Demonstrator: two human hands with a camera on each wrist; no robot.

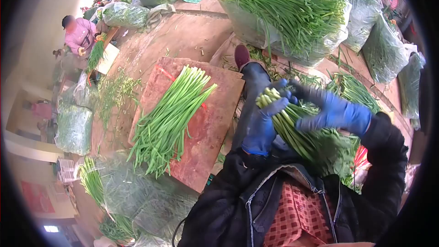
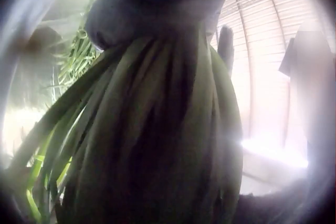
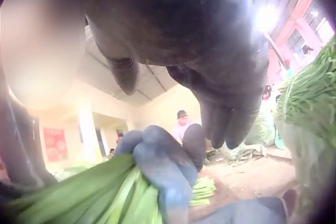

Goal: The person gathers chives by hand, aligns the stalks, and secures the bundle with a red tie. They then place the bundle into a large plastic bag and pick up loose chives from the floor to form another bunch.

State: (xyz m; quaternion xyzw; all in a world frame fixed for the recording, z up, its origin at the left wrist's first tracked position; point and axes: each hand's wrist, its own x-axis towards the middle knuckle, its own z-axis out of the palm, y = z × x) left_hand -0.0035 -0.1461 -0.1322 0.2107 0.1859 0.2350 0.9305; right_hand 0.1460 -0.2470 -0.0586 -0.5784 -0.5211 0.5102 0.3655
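bunch of long green cut stalks (image 1: pixel 292 130) — held right of the reddish wooden chopping board (image 1: pixel 219 110) | left blue-gloved hand (image 1: pixel 263 127): grip closed round the bunch | right blue-gloved hand (image 1: pixel 336 112): fingers spread, nothing held, by the cut ends | risk: stalks could be shed — if the grip is slackened

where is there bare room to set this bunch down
The right strip of the board, between the laid stalks and the trouser leg, is bare; so is the floor beyond it. Crowded right of the held bunch: loose stalks and bags.
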